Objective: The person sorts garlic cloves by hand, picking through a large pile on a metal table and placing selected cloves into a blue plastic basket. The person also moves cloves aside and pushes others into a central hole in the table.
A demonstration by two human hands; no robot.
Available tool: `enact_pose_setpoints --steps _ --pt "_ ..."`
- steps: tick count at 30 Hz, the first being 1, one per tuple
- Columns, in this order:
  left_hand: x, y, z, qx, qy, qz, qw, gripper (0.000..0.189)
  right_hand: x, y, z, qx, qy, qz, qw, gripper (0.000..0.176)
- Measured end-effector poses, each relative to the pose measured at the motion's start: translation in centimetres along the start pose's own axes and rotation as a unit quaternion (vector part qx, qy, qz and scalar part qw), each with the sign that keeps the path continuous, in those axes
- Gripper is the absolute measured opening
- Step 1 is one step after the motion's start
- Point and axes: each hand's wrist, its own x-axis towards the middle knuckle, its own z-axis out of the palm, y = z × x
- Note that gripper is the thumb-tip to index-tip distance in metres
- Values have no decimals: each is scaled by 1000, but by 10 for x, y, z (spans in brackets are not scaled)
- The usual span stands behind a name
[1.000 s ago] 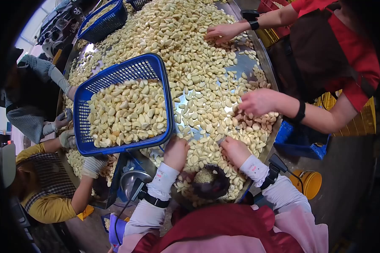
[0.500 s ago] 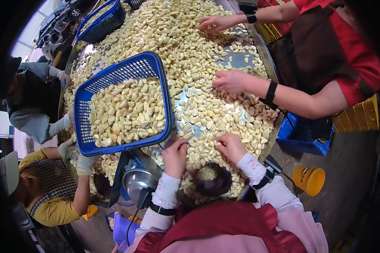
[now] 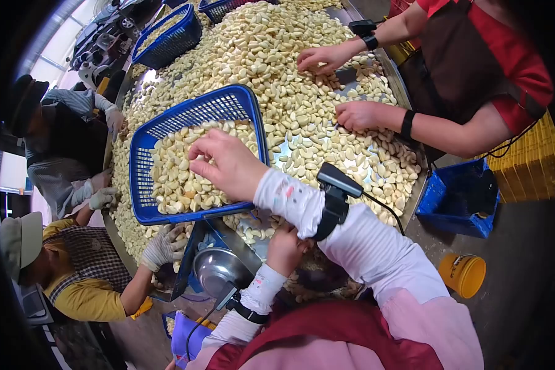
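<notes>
My right hand [image 3: 231,165] reaches left across my body and hangs over a blue plastic basket [image 3: 260,114] of peeled garlic cloves [image 3: 185,179]. Its thumb and fingers are apart, and I see nothing between them. Below my right forearm, my left hand [image 3: 285,250] is at the near edge of the spread of loose garlic cloves [image 3: 317,148]. The left fingers look curled together; the sleeve partly covers them, and whatever they hold is hidden. A dark bowl [image 3: 323,271] beside my left hand is mostly in shadow behind my right arm.
A steel bowl [image 3: 219,271] stands left of my left wrist. Across the metal table [image 3: 416,185], a co-worker's bare hands [image 3: 357,115] touch cloves; gloved co-workers [image 3: 163,250] work at left. Another blue basket [image 3: 169,40] stands farther back. A yellow bucket [image 3: 462,274] is on the floor.
My right hand has moved from the cloves in front of me up and left to above the basket, its fingers parting. My left hand has shifted slightly right and down, under the right forearm.
</notes>
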Motion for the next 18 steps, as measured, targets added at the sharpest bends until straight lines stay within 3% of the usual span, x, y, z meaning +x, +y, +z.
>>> enact_pose_setpoints --steps 1,2,4,5,7,9,11,13,15,17,18 --pt "1 9 -21 9 -45 -50 998 25 6 12 8 12 -62 33 997 27" --pt "-1 -2 -28 8 -24 -53 998 23 6 26 9 31 -91 -1 995 36" --pt "-7 -13 -47 40 89 -63 993 17 -8 4 -14 27 -7 -72 997 34" --pt "-10 -20 -55 72 158 -68 982 13 -20 -9 -28 57 46 -40 997 30" --pt "-13 -45 -68 73 176 -118 975 12 -55 -12 -43 84 156 33 984 26" --pt "-4 -52 -88 135 196 -44 970 14 -99 24 -51 -15 213 83 973 24" --pt "7 -60 -87 152 110 -59 980 13 -133 48 -58 -125 97 227 961 23" --pt "15 -79 -66 207 94 -44 973 12 -159 72 -51 -276 8 142 951 29" --pt "16 -90 -60 266 83 -24 960 11 -176 70 -43 -285 -20 127 950 31" --pt "16 -95 -67 88 115 -36 989 20 -178 68 -46 -295 -43 113 948 33" --pt "15 -65 -92 -6 122 -49 991 24 -178 63 -54 -274 -26 134 952 33"
